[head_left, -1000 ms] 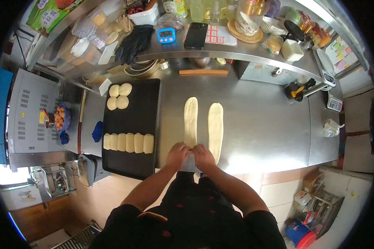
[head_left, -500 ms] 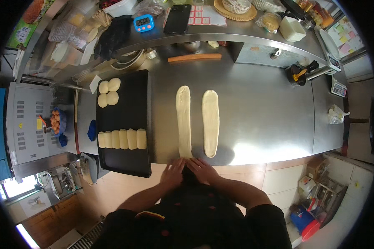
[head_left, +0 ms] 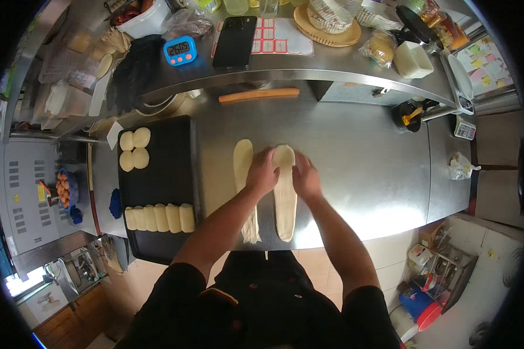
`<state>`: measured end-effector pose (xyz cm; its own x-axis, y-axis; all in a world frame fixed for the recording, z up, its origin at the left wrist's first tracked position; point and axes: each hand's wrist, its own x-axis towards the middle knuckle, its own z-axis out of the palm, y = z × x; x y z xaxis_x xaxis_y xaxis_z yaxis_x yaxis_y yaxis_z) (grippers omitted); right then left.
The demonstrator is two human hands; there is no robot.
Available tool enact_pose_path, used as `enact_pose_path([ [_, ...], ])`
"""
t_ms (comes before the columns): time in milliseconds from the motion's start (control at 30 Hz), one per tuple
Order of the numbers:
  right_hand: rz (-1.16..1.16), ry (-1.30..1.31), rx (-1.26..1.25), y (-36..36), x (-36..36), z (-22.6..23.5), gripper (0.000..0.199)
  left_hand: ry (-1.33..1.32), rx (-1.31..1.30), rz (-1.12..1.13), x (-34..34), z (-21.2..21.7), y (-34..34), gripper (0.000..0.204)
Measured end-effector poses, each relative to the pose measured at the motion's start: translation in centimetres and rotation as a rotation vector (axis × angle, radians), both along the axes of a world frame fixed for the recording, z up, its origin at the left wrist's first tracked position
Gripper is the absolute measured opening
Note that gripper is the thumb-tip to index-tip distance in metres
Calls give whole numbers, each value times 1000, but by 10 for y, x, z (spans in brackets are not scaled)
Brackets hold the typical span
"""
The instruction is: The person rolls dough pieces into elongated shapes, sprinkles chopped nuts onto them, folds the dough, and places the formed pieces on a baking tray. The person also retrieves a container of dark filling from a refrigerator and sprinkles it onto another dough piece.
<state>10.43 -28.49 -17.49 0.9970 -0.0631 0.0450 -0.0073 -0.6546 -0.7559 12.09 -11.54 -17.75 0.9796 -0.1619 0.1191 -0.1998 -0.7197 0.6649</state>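
Two long, flat strips of pale dough lie side by side on the steel table. At the far end of the right dough strip (head_left: 285,200), my left hand (head_left: 263,173) rests along its left edge and my right hand (head_left: 306,175) along its right edge. Both hands are open, thumbs apart from the fingers, fingertips at the dough's sides. My left hand and forearm cover part of the left dough strip (head_left: 243,160). That strip's near end (head_left: 251,232) is thinned and ragged close to the table edge.
On the left a black baking tray (head_left: 162,192) holds round dough balls (head_left: 135,148) and a row of dough rolls (head_left: 160,218). A wooden rolling pin (head_left: 259,95) lies at the back, below a shelf (head_left: 308,74) with a blue timer (head_left: 180,51) and phone (head_left: 234,42).
Both hands have left the near end of the left strip and moved forward to the far end of the right strip. The view has shifted slightly.
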Motion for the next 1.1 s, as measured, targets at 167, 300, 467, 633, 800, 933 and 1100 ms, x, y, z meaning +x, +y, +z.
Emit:
enact_pose_path([
  [167, 226, -26, -156, 3, 45, -27, 44, 207, 19, -49, 30, -15, -15, 60],
  [300, 318, 87, -180, -9, 59, -28, 27, 362, -13, -97, 52, -30, -2, 28],
  [467, 270, 134, -81, -16, 58, -13, 13, 289, -34, -142, 51, -29, 7, 20],
  [633, 192, 252, 16, -20, 53, -2, 19, 237, -119, -125, 43, -13, 0, 17],
  [800, 298, 29, -213, -19, 45, -13, 29, 246, 32, -170, 39, -22, 4, 19],
  [933, 364, 220, -12, -30, 39, -9, 29, 278, -13, -249, 23, -4, 9, 24],
  [1100, 328, 417, 359, -36, 37, 5, 22, 378, -152, -159, 21, 8, 1, 30],
])
